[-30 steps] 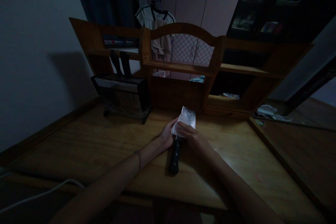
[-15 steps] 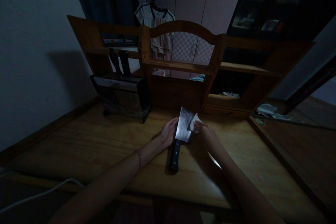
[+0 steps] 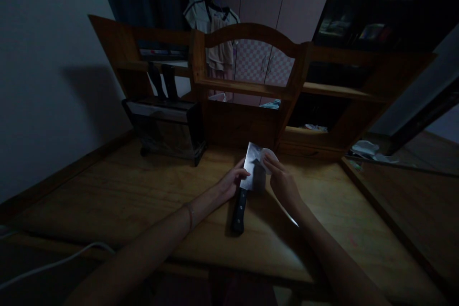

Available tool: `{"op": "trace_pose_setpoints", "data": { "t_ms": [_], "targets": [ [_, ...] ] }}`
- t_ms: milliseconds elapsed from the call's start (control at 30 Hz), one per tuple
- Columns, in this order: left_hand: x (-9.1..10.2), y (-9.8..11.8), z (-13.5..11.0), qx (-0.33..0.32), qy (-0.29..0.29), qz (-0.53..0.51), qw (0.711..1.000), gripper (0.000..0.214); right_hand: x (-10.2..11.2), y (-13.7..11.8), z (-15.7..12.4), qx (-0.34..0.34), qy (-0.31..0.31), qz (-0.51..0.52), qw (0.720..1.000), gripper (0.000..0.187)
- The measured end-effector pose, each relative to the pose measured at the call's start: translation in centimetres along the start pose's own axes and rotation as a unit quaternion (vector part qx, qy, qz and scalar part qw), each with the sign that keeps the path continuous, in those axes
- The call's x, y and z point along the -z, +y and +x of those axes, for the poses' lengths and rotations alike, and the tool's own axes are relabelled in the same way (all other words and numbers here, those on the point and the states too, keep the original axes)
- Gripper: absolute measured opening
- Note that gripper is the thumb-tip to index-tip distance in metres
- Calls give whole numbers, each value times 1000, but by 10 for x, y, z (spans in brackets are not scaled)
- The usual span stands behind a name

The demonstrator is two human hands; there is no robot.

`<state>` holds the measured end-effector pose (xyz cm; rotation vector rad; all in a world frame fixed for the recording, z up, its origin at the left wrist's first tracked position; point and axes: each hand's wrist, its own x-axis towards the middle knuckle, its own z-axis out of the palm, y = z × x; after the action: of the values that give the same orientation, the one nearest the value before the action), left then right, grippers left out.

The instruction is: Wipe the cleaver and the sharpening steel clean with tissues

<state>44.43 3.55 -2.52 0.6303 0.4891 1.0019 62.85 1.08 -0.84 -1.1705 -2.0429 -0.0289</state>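
A cleaver (image 3: 253, 165) with a broad steel blade and a black riveted handle (image 3: 239, 213) is over the wooden table, its handle toward me. My left hand (image 3: 231, 182) holds the blade by its left edge, thumb across the face and the other fingers partly hidden behind it. A white cloth or tissue (image 3: 267, 158) is pinched in my right hand (image 3: 283, 179), against the upper right part of the blade. Its exact material is too dim to tell.
A knife block (image 3: 163, 129) with two black-handled tools stands at the back left. Behind it rises the wooden shelf unit (image 3: 244, 126) along the table's far edge. A white cable (image 3: 71, 258) hangs at the lower left. Some white items (image 3: 371, 150) lie beyond the right side.
My left thumb has come over onto the blade face, where the hand was beside the edge before. My right hand has moved the white cloth slightly up the blade.
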Motion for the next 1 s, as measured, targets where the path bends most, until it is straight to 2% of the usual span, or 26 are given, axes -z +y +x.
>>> {"op": "trace_pose_setpoints", "data": {
  "t_ms": [100, 233, 433, 533, 667, 800, 867, 1000],
  "targets": [
    [1, -2, 0, -20, -40, 34, 998, 76, -8, -5, -2, 28, -22, 34, 999, 63],
    [4, -4, 1, -21, -46, 36, 998, 72, -5, -10, -3, 50, -13, 52, 997, 64],
    [4, -3, 1, -26, -64, 58, 996, 63, 9, -10, -2, -18, 62, 69, 996, 63],
    [3, -2, -1, -23, -69, 58, 996, 63, 6, -4, -3, -52, 69, 79, 993, 58],
    [5, -4, 3, -31, -54, 34, 998, 55, -6, -3, -5, -48, -7, 93, 995, 58],
    [8, -7, 11, -15, -13, -21, 1000, 26, -16, -13, -6, -23, -96, 101, 990, 58],
    [9, -7, 13, 4, 15, -44, 999, 18, -17, -17, -6, -17, -114, 102, 988, 60],
    [6, -3, 12, 24, 41, -71, 996, 21, -15, -18, -6, 0, -135, 104, 985, 68]
  ]
}}
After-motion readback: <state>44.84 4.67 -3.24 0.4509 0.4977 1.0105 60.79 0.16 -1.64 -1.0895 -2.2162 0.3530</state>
